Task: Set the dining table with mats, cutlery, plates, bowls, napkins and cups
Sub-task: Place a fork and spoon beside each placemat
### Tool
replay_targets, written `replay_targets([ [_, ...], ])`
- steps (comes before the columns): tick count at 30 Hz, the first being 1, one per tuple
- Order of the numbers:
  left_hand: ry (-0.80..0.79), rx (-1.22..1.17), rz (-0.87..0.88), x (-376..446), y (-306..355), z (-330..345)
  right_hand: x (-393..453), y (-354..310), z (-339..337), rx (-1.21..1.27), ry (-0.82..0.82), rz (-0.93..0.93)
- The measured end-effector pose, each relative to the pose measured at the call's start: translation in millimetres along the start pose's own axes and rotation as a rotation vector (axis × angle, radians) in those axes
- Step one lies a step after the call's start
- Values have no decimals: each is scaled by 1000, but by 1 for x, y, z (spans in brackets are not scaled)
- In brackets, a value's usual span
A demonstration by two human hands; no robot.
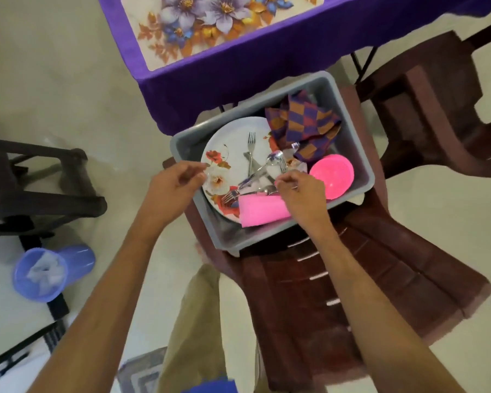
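Observation:
A grey tub (349, 131) sits on a dark red chair seat below the table. Inside lie a floral plate (230, 154), several forks and spoons (255, 171), checked napkins (304, 123), a pink bowl (332, 174) and a pink cup (261, 211) on its side. My right hand (301, 194) reaches into the tub and pinches a piece of the cutlery. My left hand (173, 188) hovers at the tub's left rim beside the plate, fingers loosely curled and holding nothing. A floral mat (210, 21) lies on the purple-clothed table (238, 69).
A second dark red chair (425, 103) stands to the right of the tub. A dark frame (40, 180) stands at left, with a blue cup (48, 273) holding white tissue on a white surface below it.

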State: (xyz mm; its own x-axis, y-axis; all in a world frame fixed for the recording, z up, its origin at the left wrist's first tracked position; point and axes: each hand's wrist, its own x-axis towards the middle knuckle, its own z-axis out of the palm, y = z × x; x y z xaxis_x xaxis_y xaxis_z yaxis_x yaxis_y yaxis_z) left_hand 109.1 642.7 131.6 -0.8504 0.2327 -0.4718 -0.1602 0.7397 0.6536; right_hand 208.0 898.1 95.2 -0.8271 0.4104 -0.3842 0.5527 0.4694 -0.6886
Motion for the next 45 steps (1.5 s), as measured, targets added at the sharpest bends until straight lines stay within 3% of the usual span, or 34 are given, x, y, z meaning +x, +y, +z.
replay_targets([
  [3, -31, -107, -27, 36, -6, 25, 42, -4, 47, -187, 60, -64],
  [9, -82, -213, -61, 79, -23, 52, 85, -12, 122, -511, 84, 64],
  [14, -145, -275, -75, 102, -37, 47, 98, -8, 141, -545, 170, 175],
  [21, -179, -314, -81, 116, -40, 38, 100, 6, 133, -50, 241, 293],
  [25, -185, -334, -93, 116, -37, 43, 92, 6, 122, 83, 231, 297],
  [28, -223, -337, -78, 112, -34, 47, 87, -8, 107, 549, 140, 444],
  [30, -278, -319, -43, 110, -31, 50, 81, -18, 94, 766, 57, 446],
  [37, -359, -194, 36, 104, -14, 47, 65, -42, 80, 747, -70, 321],
  [39, -321, -226, -1, 104, -16, 42, 65, -40, 76, 771, -20, 335],
  [42, -222, -331, -80, 104, -25, 31, 70, -14, 65, 747, 293, 470],
  [44, -188, -357, -101, 103, -32, 24, 71, 13, 59, 506, 459, 532],
  [45, -182, -358, -104, 102, -35, 22, 72, 25, 57, 363, 462, 548],
])
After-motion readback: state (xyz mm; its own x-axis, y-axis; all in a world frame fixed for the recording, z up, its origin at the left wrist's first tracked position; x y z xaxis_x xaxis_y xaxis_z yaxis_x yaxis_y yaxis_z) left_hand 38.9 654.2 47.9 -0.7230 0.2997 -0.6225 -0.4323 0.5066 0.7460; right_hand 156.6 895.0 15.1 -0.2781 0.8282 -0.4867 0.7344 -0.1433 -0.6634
